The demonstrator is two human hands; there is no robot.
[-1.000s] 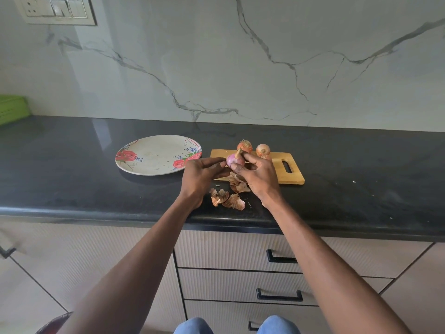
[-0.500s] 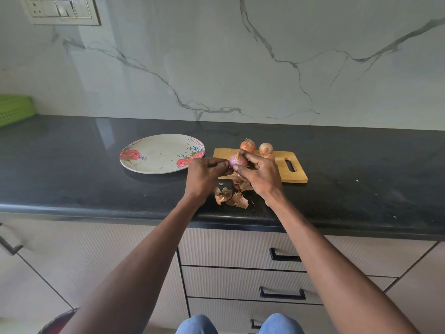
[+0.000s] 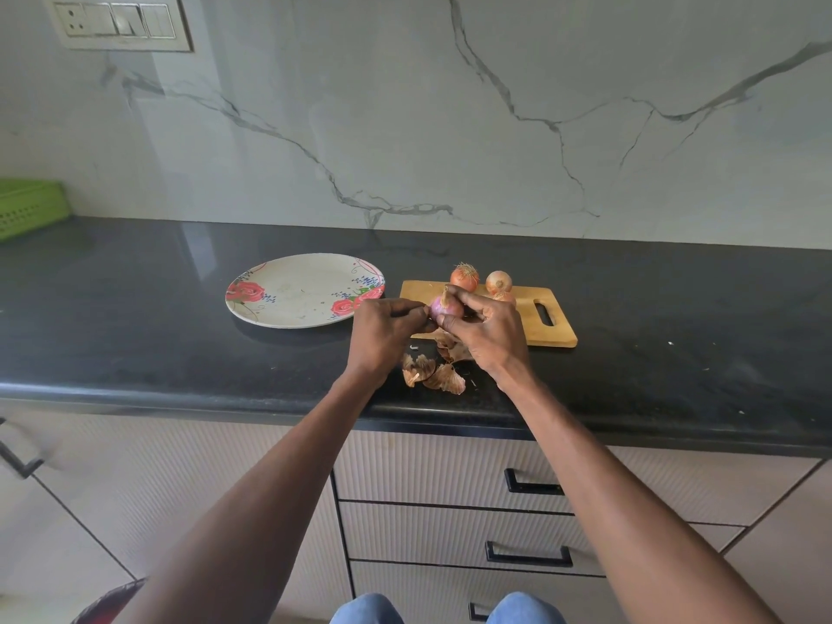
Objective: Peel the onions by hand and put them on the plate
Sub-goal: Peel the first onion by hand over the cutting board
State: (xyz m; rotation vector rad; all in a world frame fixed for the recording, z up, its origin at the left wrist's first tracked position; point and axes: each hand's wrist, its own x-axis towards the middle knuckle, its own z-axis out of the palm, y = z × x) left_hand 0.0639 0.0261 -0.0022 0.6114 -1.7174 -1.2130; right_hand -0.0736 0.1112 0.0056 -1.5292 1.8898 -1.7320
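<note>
Purple-pink onion (image 3: 443, 307), mostly stripped, glossy, dry stalk stub on top, held above the near edge of the wooden cutting board (image 3: 556, 335). Right hand (image 3: 488, 328) grips it, fingers curled round. Left hand (image 3: 382, 328) pinches at its left side. Two unpeeled onions (image 3: 464, 277) behind on the board. Brown skins (image 3: 434, 373) on the black worktop (image 3: 135, 335). Floral plate (image 3: 288, 292) left, bare.

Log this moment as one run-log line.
step: peeling | left hand and right hand: both on pink onion | plate: no onions | cutting board: unpeeled onions waiting
</note>
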